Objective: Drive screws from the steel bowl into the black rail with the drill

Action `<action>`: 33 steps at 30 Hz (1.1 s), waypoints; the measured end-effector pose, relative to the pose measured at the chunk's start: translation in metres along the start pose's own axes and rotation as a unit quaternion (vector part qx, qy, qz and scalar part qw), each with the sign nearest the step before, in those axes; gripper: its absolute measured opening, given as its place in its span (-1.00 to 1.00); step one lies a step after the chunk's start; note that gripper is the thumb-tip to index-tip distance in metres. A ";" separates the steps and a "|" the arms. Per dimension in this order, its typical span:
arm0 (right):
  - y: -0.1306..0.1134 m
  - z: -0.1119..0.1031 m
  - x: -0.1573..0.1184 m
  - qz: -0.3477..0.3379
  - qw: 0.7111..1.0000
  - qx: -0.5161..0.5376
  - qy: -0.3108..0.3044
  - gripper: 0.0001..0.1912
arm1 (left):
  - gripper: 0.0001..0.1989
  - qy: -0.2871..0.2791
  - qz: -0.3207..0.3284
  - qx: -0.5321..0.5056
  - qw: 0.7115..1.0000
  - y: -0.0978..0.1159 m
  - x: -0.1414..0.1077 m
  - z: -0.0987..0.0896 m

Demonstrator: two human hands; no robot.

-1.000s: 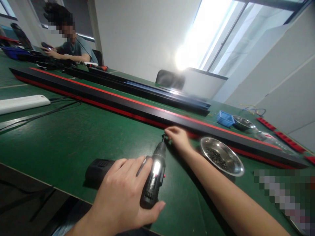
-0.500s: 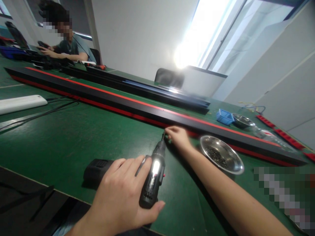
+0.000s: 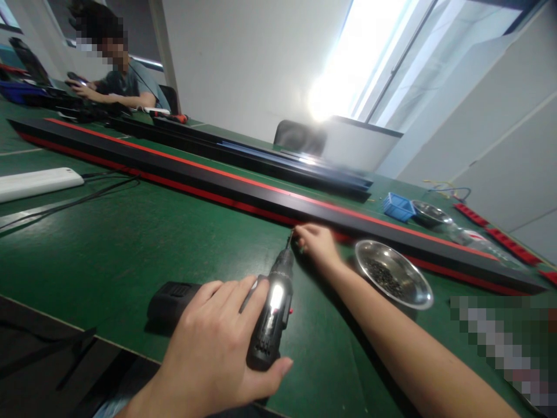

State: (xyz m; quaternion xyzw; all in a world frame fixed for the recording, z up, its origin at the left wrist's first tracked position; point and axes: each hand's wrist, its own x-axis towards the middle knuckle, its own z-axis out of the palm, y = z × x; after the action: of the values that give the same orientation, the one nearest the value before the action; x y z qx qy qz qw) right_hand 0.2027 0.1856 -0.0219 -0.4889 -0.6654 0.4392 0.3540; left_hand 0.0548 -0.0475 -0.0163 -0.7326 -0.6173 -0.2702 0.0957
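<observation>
My left hand (image 3: 221, 337) is wrapped round a black cordless screwdriver (image 3: 270, 319) lying on its side, its battery end to the left. The driver's bit points away from me toward a long black bar with red stripes (image 3: 243, 188). At the bit's tip, the fingers of my right hand (image 3: 317, 244) are pinched together; whatever they hold is too small to make out. Just right of that hand stands a shiny metal bowl (image 3: 418, 284) with many small dark screws (image 3: 383, 276) inside.
Behind the bar lie more long dark profiles (image 3: 261, 159). A blue basket (image 3: 398, 207) and a second metal bowl (image 3: 430, 213) stand at the right. A white power strip (image 3: 39, 183) with cables is at left. Another person (image 3: 139, 87) sits at the far left.
My right hand has shifted very slightly at the bit's tip. The screwdriver, the left hand and the bar stay where they were.
</observation>
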 end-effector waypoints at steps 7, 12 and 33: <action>0.003 0.001 0.000 -0.038 0.999 -0.032 0.004 -0.70 | -0.25 0.007 -0.001 -0.001 1.000 -0.001 0.000 0.001; 0.005 0.001 -0.002 -0.077 0.997 -0.027 -0.014 -0.61 | -0.25 0.007 0.001 0.002 1.000 -0.002 -0.001 0.001; 0.007 0.001 -0.010 -0.106 0.987 -0.111 0.053 -0.81 | -0.17 -0.066 -0.040 0.019 0.997 -0.002 0.021 0.008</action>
State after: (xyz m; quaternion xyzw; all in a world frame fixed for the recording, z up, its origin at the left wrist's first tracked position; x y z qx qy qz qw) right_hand 0.2068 0.1770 -0.0297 -0.4745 -0.7387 0.2959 0.3765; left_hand 0.0567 -0.0249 -0.0126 -0.7215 -0.6564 -0.2130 0.0574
